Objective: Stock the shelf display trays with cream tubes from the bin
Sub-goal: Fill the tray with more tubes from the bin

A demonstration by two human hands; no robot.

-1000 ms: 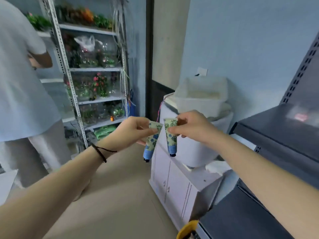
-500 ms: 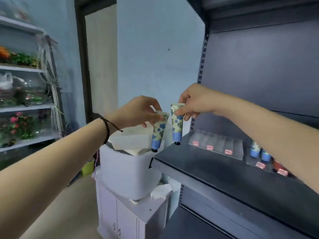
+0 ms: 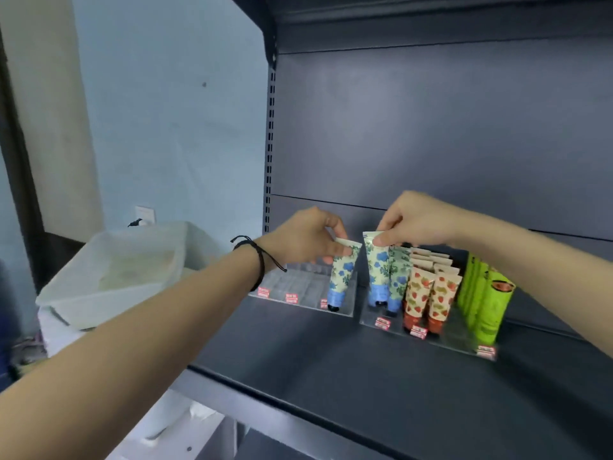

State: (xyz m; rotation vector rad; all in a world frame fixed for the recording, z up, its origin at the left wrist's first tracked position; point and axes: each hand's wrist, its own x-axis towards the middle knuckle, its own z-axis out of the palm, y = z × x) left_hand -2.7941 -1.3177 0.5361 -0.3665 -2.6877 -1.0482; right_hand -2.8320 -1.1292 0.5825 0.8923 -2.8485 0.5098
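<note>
Two blue-flower tubes in hand, one each. The left tube [image 3: 343, 277] hangs cap down, slightly tilted, at the right end lane of the left tray [image 3: 282, 298]. Its cap is at or just above the tray floor, can't tell which. My left hand [image 3: 305, 240] has thumb and forefinger clamped on the flat crimped end. Holding it by the crimp keeps my fingers above the lane walls, so the body can drop straight in.

The right tube [image 3: 376, 270] is handled the same way. My right hand [image 3: 414, 220] pinches the top crimp, tube upright, cap down in the leftmost lane of the right tray [image 3: 447, 340]. It's just beside a stocked blue-flower tube [image 3: 398, 277], so like goes with like.

All the stock stands cap down with the print facing near, so I match that. Price tags [image 3: 382, 322] sit on the tray fronts under the lanes.

Going right in that tray are the strawberry tubes [image 3: 431, 293], then the green tubes [image 3: 484, 293], in rows running near to far. Both trays sit far back on the dark shelf [image 3: 331, 366].

The bin [image 3: 99, 293] is off the shelf's left end, within reach of my left arm. I can't read its contents from here.

My read:
- **Step:** this is the placing step, both tubes about to seat.
- **Progress:** the left tray has lanes left to fill, so the task is well short of done.
- **Risk:** a tube standing on a small cap is tippy. If I let go before it's seated, it could lean into its neighbours.
</note>
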